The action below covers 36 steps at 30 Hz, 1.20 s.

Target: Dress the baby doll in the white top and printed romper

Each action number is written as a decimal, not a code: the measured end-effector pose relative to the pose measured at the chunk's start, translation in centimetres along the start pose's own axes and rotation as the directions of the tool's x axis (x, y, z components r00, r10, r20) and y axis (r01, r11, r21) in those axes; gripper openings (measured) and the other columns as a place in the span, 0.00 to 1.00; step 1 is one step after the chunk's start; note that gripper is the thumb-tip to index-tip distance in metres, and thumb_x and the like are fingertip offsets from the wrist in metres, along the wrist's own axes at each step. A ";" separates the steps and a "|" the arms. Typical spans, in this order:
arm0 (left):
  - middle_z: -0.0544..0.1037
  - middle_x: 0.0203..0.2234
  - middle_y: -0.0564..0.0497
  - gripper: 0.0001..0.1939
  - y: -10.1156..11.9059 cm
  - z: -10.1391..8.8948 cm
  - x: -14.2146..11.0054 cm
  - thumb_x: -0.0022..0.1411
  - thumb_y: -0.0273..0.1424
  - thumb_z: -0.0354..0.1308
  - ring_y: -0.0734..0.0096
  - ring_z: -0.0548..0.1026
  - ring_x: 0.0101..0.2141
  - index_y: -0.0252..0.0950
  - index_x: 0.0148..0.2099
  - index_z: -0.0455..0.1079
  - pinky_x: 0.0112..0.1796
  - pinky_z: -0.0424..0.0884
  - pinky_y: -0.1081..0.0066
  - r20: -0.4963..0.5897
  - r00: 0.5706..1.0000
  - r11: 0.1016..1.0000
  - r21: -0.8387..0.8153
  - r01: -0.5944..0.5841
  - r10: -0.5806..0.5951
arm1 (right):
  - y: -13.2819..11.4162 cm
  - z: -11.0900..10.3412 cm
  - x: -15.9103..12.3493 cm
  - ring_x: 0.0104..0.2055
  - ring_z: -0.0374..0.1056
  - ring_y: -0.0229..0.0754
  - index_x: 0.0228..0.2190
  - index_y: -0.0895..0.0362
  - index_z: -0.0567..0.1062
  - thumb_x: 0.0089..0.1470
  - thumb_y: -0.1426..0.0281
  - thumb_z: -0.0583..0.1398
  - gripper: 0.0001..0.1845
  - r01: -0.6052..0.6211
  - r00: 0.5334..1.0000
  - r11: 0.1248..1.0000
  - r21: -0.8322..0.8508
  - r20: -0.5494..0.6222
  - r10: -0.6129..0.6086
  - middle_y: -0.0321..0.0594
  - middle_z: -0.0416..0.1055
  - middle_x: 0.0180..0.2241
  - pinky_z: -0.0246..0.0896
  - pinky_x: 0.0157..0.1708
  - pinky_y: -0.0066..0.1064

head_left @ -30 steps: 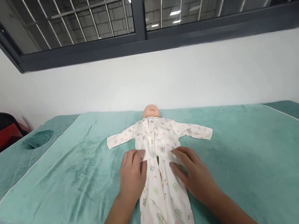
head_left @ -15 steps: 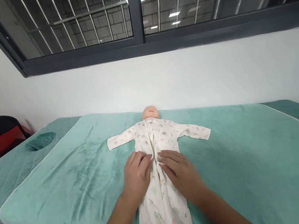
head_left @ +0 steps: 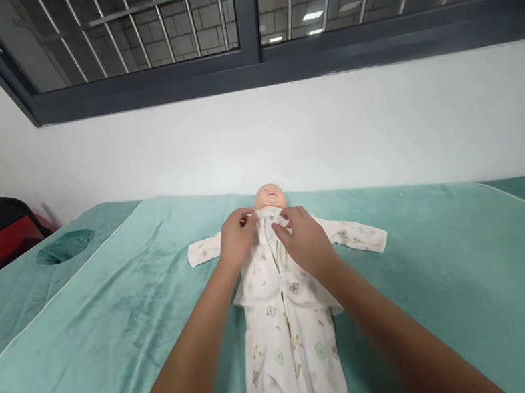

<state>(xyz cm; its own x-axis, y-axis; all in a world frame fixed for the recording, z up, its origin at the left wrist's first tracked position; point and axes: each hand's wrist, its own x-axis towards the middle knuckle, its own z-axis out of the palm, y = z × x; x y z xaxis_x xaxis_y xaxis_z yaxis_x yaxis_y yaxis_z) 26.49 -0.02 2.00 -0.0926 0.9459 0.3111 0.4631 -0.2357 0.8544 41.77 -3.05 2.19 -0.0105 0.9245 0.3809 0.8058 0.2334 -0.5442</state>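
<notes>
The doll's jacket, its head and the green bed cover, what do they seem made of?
Jacket: soft, matte printed fabric, probably cotton, since it creases loosely. Head: smooth, faint sheen, so likely vinyl or plastic. Bed cover: plush, velvety fabric, judging by its brushed, streaky shading.

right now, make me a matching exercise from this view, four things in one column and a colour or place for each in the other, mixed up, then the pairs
1. window frame
2. bed cover
3. shirt
4. left hand

A. white with small prints
B. near the doll's head, on the picture's left
C. dark grey
D. teal green

Pairs: 1-C, 2-D, 3-A, 4-B
</notes>
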 end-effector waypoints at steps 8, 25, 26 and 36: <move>0.79 0.29 0.49 0.10 -1.2 3.0 4.1 0.56 0.34 0.54 0.67 0.72 0.31 0.37 0.33 0.76 0.34 0.63 0.71 0.109 0.984 0.989 0.075 0.130 -0.138 | 1.2 2.1 5.8 0.29 0.65 0.44 0.28 0.56 0.67 0.58 0.67 0.51 0.10 -0.115 0.977 0.973 -0.202 0.154 0.147 0.44 0.68 0.26 0.48 0.25 0.31; 0.69 0.23 0.55 0.13 -1.7 1.6 3.7 0.56 0.41 0.59 0.76 0.63 0.24 0.35 0.31 0.72 0.26 0.57 0.75 0.253 0.956 0.964 -0.178 0.198 -0.150 | 2.5 2.8 6.1 0.27 0.59 0.37 0.23 0.55 0.70 0.52 0.61 0.57 0.13 -0.213 0.977 0.892 0.399 0.102 0.187 0.33 0.68 0.23 0.53 0.29 0.29; 0.70 0.23 0.55 0.13 -1.8 1.6 3.7 0.56 0.41 0.59 0.76 0.63 0.24 0.35 0.31 0.73 0.26 0.57 0.75 0.248 0.958 0.965 -0.179 0.193 -0.146 | 2.4 2.8 6.0 0.27 0.60 0.38 0.22 0.55 0.70 0.51 0.62 0.57 0.12 -0.194 0.981 0.912 0.361 0.090 0.173 0.34 0.69 0.24 0.53 0.29 0.29; 0.69 0.19 0.56 0.13 -2.5 1.1 3.9 0.51 0.41 0.62 0.77 0.61 0.20 0.36 0.27 0.69 0.23 0.54 0.74 0.194 0.951 0.955 -0.125 0.268 -0.242 | 1.6 2.4 5.0 0.24 0.60 0.38 0.22 0.54 0.69 0.49 0.68 0.56 0.06 -0.178 0.982 0.962 0.208 -0.018 0.186 0.35 0.69 0.22 0.50 0.26 0.30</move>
<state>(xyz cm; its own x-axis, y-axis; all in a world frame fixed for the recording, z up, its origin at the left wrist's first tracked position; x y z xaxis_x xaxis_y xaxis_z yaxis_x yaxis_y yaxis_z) 25.95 4.52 0.67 -0.0291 0.9995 0.0087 0.3078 0.0007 0.9514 41.62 2.67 1.45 0.1507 0.9461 0.2866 0.6539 0.1220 -0.7466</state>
